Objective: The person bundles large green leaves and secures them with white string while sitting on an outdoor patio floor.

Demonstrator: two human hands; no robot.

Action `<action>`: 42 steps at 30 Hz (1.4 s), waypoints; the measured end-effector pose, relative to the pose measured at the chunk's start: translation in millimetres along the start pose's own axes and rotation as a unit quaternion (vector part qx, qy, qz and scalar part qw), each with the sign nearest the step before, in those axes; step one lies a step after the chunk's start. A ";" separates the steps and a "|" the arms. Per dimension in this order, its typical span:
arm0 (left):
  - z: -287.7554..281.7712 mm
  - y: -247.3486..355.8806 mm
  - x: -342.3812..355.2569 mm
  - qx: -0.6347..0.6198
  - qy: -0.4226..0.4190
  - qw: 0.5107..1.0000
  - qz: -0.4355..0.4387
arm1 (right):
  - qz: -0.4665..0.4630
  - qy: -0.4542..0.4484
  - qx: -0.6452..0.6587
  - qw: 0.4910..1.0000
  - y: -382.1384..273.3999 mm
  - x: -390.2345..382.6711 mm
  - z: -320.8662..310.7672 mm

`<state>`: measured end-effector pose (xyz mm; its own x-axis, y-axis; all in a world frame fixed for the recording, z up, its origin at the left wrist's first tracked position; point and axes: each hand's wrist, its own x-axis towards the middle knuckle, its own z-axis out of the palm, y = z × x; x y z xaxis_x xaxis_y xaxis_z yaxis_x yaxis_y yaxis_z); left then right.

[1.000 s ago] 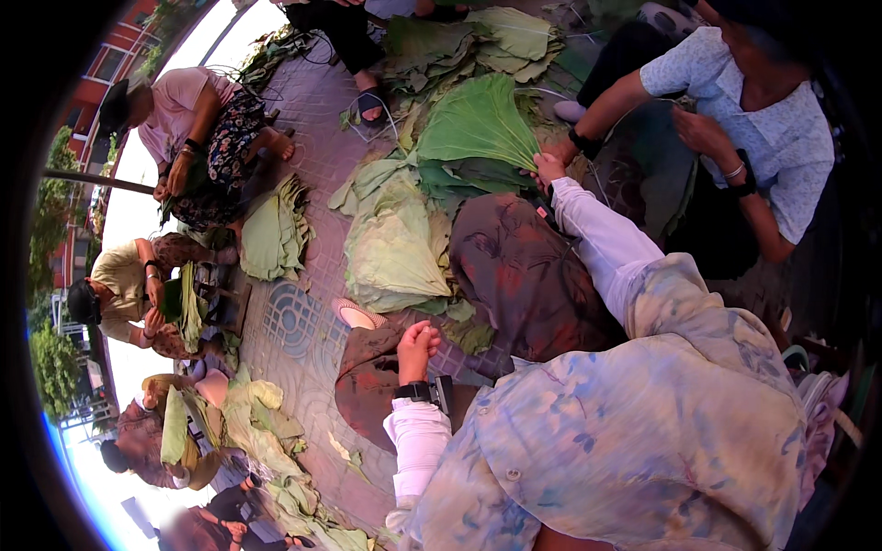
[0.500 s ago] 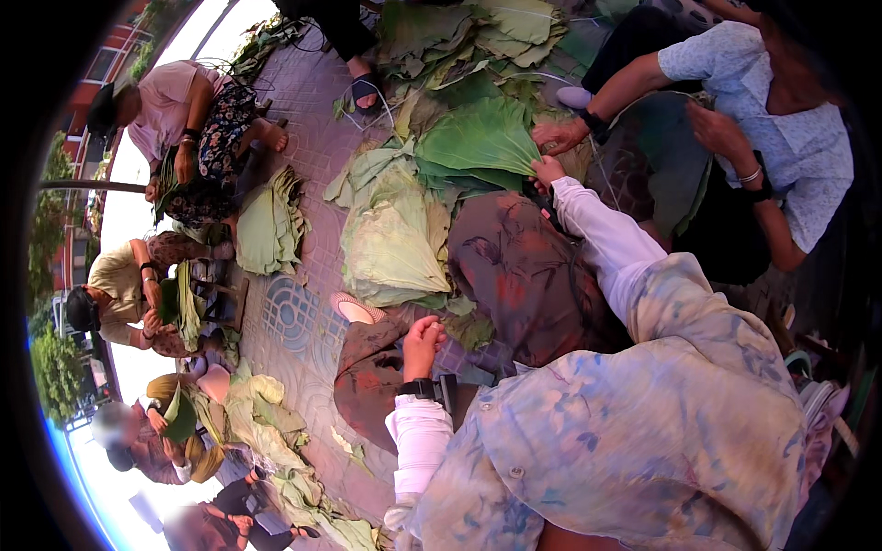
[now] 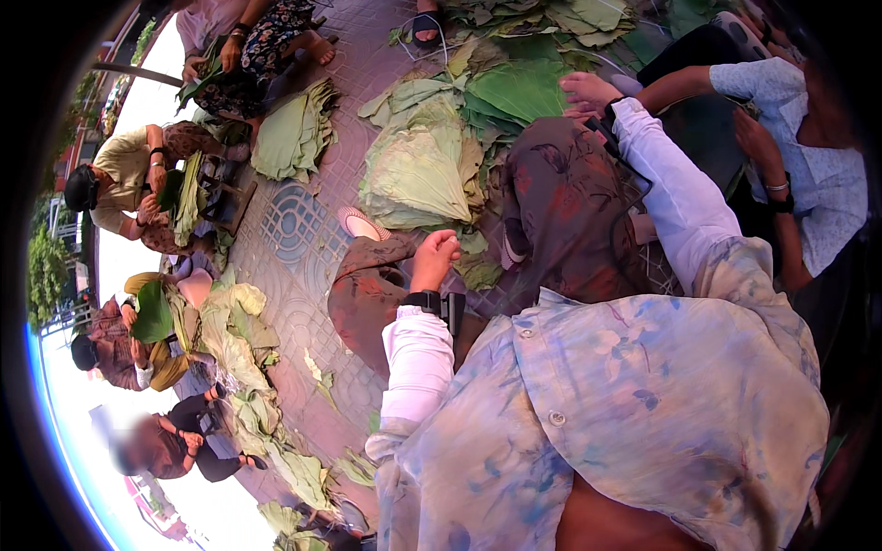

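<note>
My left hand [image 3: 435, 260] is raised above my left knee, its fingers curled in and the thumb against them, with nothing showing in it. My right hand [image 3: 590, 94] reaches forward, past my right knee, to the edge of a wide green leaf [image 3: 519, 90]. Its fingers look stretched out and apart beside the leaf's narrow end. The green leaf lies on top of other green leaves. A pile of pale, dry leaves [image 3: 418, 174] lies to its left, in front of my feet. A co-worker's forearm [image 3: 675, 89] comes in from the right, its hand hidden behind mine.
Several people sit along the left, handling leaves; one holds a green leaf [image 3: 154, 312]. A pale leaf stack [image 3: 294, 133] lies on the paving [image 3: 317, 275], and a long row of loose leaves [image 3: 253, 395] runs down the left. More leaves [image 3: 588, 20] lie at the far side.
My right hand has moved off its grip on the green leaves' stem end and forward along their edge. My left hand stays curled. The view has shifted.
</note>
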<state>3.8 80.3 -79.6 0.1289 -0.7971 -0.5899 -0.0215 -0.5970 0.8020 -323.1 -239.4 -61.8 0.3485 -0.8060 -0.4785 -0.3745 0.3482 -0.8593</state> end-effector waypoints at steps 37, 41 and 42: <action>-12.0 18.4 -8.0 -0.106 0.059 0.992 0.018 | 0.344 -0.064 0.133 0.927 108.9 9.1 315.6; -10.7 19.9 -6.2 -0.117 0.071 0.991 0.015 | 0.312 -0.096 0.163 0.931 93.4 11.6 306.5; -11.7 18.5 -6.6 -0.117 0.073 0.990 0.017 | 0.281 -0.110 0.174 0.937 87.5 9.8 306.0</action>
<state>14.2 75.5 -59.7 0.2738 -0.7845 -0.5564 0.1996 -0.5196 0.8308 -89.5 -70.4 -196.9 0.3635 -0.3438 -0.8658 -0.2623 0.8540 -0.4493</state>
